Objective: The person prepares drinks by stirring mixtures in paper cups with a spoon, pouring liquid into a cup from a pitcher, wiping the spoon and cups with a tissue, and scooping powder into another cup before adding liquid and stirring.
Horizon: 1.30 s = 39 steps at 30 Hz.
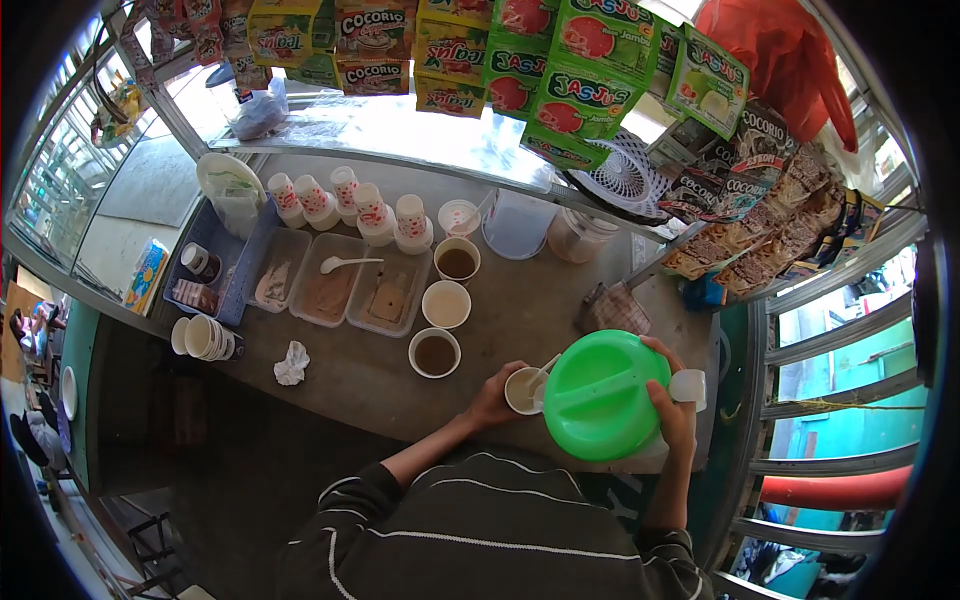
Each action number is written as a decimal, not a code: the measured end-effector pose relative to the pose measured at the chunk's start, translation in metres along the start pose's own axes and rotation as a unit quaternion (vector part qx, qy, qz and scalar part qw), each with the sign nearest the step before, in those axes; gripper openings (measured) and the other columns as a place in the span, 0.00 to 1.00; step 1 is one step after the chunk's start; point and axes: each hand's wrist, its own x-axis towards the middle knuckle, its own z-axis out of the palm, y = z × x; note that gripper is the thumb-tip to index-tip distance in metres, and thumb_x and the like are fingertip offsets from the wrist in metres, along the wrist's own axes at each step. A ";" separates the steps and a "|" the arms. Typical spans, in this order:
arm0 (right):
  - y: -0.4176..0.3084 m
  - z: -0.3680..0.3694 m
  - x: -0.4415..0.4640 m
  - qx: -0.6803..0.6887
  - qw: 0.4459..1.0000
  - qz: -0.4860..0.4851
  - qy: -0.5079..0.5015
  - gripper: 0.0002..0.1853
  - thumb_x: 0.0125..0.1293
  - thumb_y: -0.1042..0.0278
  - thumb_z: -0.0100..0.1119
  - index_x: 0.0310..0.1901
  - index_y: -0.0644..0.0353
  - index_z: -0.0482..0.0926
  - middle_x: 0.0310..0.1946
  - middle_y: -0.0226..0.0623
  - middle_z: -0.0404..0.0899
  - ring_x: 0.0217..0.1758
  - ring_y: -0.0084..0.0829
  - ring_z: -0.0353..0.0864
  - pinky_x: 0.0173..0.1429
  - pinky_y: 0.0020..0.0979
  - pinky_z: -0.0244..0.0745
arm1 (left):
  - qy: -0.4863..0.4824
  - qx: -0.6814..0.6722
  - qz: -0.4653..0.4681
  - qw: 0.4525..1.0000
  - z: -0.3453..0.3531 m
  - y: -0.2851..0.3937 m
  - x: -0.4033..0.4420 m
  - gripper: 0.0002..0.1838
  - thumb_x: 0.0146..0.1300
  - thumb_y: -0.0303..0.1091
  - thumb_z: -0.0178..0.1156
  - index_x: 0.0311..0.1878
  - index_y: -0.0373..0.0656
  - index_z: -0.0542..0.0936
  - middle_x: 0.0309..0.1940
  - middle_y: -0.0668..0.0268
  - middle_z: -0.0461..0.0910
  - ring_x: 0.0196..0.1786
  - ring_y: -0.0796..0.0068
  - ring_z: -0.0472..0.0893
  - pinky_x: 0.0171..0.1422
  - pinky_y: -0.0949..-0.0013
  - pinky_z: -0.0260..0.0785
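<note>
Near the counter's front edge, my left hand (490,402) is wrapped round a small paper cup (522,391), with a light stick or handle standing in it. My right hand (672,400) holds a pitcher with a round green lid (606,394); its spout side is at the cup's rim, and its pale handle (688,388) points right. The liquid at the spout is too small to tell. Behind the left hand stand a cup of brown drink (435,353), a cup of paler drink (446,305) and another dark one (458,259).
Open tubs of powder (326,285), one with a white spoon (350,263), sit left of the cups. Beyond are stacked cups (370,213), a blue basket (225,262) and a lidded jar (580,236). Crumpled tissue (291,364) and checked cloth (618,308) lie on the counter (520,320). Sachets (590,60) hang overhead.
</note>
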 end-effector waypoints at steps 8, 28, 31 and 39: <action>-0.002 0.006 -0.004 -0.011 1.000 0.020 0.008 0.26 0.54 0.66 0.57 0.57 0.63 0.71 0.53 0.43 0.74 0.58 0.36 0.70 0.63 0.33 0.61 | -0.004 -0.002 0.000 1.000 -0.001 0.000 0.000 0.40 0.39 0.33 0.76 0.57 0.43 0.64 0.46 0.59 0.77 0.49 0.64 0.79 0.52 0.65 0.72; -0.014 0.014 0.006 -0.107 0.994 -0.006 -0.035 0.26 0.54 0.66 0.59 0.56 0.60 0.71 0.53 0.43 0.74 0.59 0.40 0.71 0.63 0.35 0.62 | 0.001 -0.003 -0.019 1.000 0.001 -0.003 -0.001 0.40 0.39 0.34 0.76 0.56 0.44 0.64 0.45 0.58 0.77 0.49 0.63 0.79 0.51 0.65 0.73; -0.015 0.015 0.005 -0.126 0.992 -0.001 -0.031 0.26 0.54 0.67 0.59 0.56 0.60 0.71 0.53 0.43 0.74 0.59 0.39 0.71 0.63 0.35 0.62 | -0.001 0.002 -0.015 1.000 0.000 -0.002 -0.001 0.40 0.39 0.33 0.76 0.56 0.44 0.64 0.45 0.58 0.77 0.49 0.62 0.79 0.51 0.65 0.73; -0.012 0.013 0.007 -0.134 0.990 -0.003 -0.032 0.26 0.55 0.65 0.59 0.57 0.58 0.70 0.54 0.42 0.73 0.59 0.40 0.71 0.63 0.35 0.62 | 0.001 0.002 -0.020 1.000 0.000 0.000 -0.001 0.39 0.40 0.33 0.76 0.56 0.43 0.65 0.45 0.58 0.77 0.48 0.63 0.80 0.51 0.65 0.73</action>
